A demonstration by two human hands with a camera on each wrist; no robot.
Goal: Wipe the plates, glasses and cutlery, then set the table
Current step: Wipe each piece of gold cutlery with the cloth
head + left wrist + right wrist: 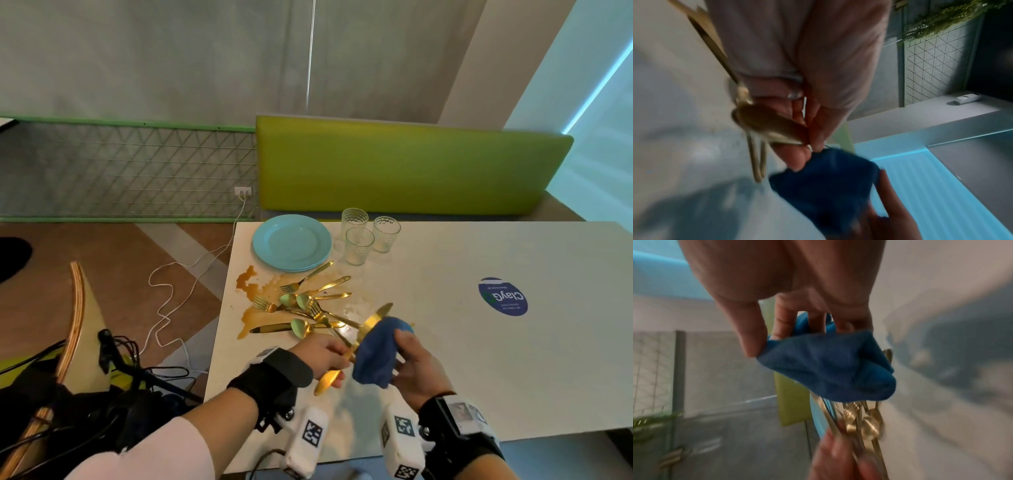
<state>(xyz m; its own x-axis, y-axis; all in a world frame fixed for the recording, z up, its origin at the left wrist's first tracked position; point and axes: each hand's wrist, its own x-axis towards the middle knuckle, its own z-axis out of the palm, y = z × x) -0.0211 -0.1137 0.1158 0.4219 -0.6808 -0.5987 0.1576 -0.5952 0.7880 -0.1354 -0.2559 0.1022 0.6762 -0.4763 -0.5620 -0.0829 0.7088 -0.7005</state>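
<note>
Both hands work together just above the near edge of a white counter [479, 359]. To the left, the left hand [322, 354] pinches the handle of a gold metal knife [371, 323], probably so its blade points up and away, free for wiping; the wrist views are blurred, and more than one gold piece may be in this grip. Next to it, the right hand [416, 363] curls round a crumpled blue cloth [376, 353], thumb and fingers bunching the fabric against the knife, seemingly to rub it clean.

Beyond the left hand lies a loose pile of gold forks and spoons [301, 305], resting in a brown liquid spill [248, 284]. Further beyond are stacked pale blue plates [291, 243] and, right of them, three clear textured glasses [370, 234]. Far right of the hands is a round blue sticker [503, 296].

Behind the counter stands a green padded bench back [411, 164]; left of it, a mesh panel, a wall socket and a white cable trailing over brown flooring.
</note>
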